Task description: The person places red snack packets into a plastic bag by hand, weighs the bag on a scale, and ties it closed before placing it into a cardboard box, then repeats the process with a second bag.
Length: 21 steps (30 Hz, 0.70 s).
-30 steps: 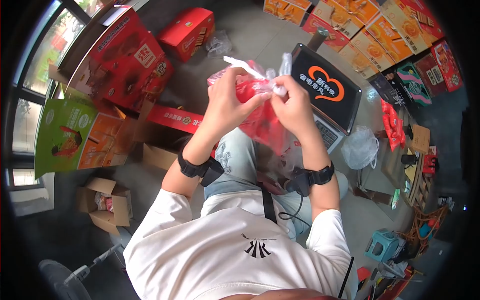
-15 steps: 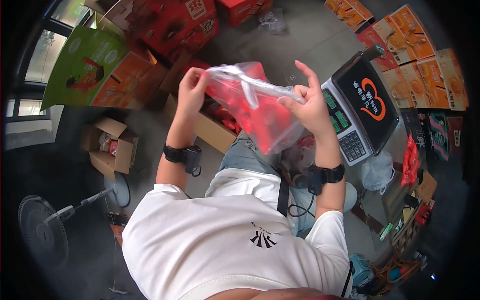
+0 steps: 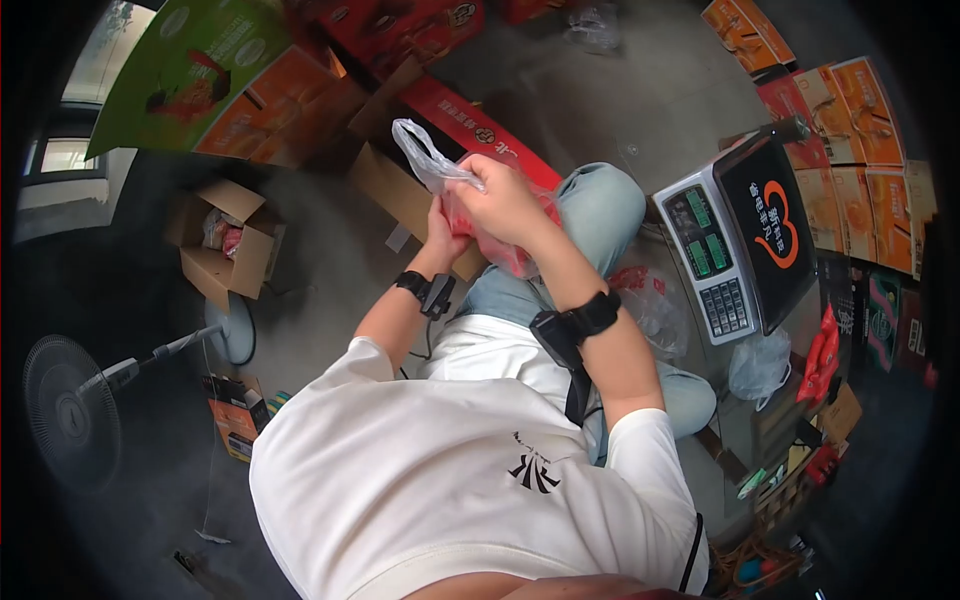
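Gripping a clear plastic bag (image 3: 470, 205) of red packets, the right hand (image 3: 500, 200) is clenched around the bag's gathered neck, with the loose handles sticking up to the left. Only 1 view shows this, the head camera looking down over the person's white shirt. The left hand (image 3: 440, 225) sits just behind and below the right, mostly hidden; its fingers seem closed on the bag's side, though the grip itself cannot be made out. The bag hangs in front of the person's knees, above an open cardboard box (image 3: 400, 195) on the floor. An electronic scale (image 3: 740, 240) stands well apart to the right, with another crumpled bag (image 3: 650, 300) lying near its base. A fan (image 3: 70, 410) and a small open carton (image 3: 225, 245) stand off to the left.

By the look of it, the step in hand is closing the filled bag at its top. The next move would call for a firm hold on the neck while the handles are twisted or knotted.
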{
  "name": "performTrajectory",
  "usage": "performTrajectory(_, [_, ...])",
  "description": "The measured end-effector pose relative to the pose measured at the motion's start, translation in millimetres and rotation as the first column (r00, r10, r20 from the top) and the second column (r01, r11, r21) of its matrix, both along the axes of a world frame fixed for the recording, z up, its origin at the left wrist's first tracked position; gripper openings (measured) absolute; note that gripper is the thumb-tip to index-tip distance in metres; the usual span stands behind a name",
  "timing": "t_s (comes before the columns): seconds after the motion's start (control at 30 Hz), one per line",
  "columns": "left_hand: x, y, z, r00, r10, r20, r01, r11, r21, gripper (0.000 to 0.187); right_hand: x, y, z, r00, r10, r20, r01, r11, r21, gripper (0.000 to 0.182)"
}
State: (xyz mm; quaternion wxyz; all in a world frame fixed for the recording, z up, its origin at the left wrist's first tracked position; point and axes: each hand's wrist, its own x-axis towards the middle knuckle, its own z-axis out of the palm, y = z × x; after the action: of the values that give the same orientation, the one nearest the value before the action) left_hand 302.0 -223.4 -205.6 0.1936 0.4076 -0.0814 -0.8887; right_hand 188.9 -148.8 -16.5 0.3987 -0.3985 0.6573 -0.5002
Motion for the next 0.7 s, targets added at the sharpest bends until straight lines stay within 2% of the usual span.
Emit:
performTrajectory(0.03, [-1.1,1.0,-12.0,0.992,0.022,-0.126,-0.021,1.000,0.013,0.067,4.5,-7.4,-11.6,0.999,-0.019,0.032,0.018,1.000,0.016,0.018])
performTrajectory(0.2, [3.5,12.9,-31.3,0.992,0.091,-0.088,-0.084,0.993,0.083,0.074,18.1,-31.0,-65.4,0.976,-0.116,0.183,0.105,0.992,0.069,0.020])
performTrajectory(0.27, [9.7,19.0,-43.2,0.988,0.117,-0.103,-0.108,0.991,0.084,0.077,20.5,-36.5,-83.8,0.922,-0.262,0.286,0.240,0.964,0.110,0.022])
performTrajectory(0.3, [14.3,23.6,-46.6,0.977,0.205,-0.053,-0.192,0.964,0.185,0.078,20.1,-39.4,-92.5,0.921,-0.263,0.288,0.239,0.964,0.115,0.022])
performTrajectory(0.33, [17.9,25.5,-55.3,0.958,0.286,0.005,-0.276,0.920,0.279,0.080,18.1,-42.5,-98.3,0.848,-0.325,0.419,0.287,0.946,0.153,0.023])
performTrajectory(0.37, [23.0,23.6,-71.0,0.936,0.335,0.105,-0.346,0.826,0.445,0.083,16.9,-43.8,-104.1,0.752,-0.382,0.537,0.327,0.924,0.199,0.024])
performTrajectory(0.4, [25.4,26.9,-69.7,0.935,0.337,0.109,-0.349,0.823,0.448,0.083,16.7,-43.8,-104.6,0.751,-0.383,0.538,0.324,0.924,0.204,0.024])
performTrajectory(0.47, [30.0,40.2,-52.6,1.000,0.013,0.006,-0.014,0.953,0.301,0.083,16.4,-44.4,-102.8,0.768,-0.383,0.513,0.276,0.921,0.274,0.023])
performTrajectory(0.5, [29.0,44.1,-28.6,1.000,0.016,0.009,-0.018,0.953,0.303,0.083,18.3,-46.3,-104.2,0.768,-0.381,0.515,0.272,0.922,0.277,0.023])
performTrajectory(0.57, [24.0,47.3,23.2,1.000,-0.001,-0.018,0.004,0.982,0.187,0.070,22.2,-52.9,-108.1,0.656,-0.351,0.668,0.212,0.935,0.283,0.023])
performTrajectory(0.6, [28.8,47.5,24.4,1.000,-0.002,-0.016,0.005,0.983,0.186,0.070,25.6,-56.1,-110.3,0.654,-0.351,0.670,0.212,0.936,0.282,0.023])
performTrajectory(0.67, [40.6,41.5,26.4,0.970,-0.027,-0.243,0.080,0.974,0.212,0.046,32.9,-62.3,-114.3,0.586,-0.355,0.729,0.152,0.931,0.332,0.023])
performTrajectory(0.7, [48.3,38.3,16.2,0.970,-0.029,-0.241,0.082,0.974,0.211,0.046,35.8,-63.6,-121.3,0.584,-0.356,0.730,0.153,0.931,0.332,0.023])
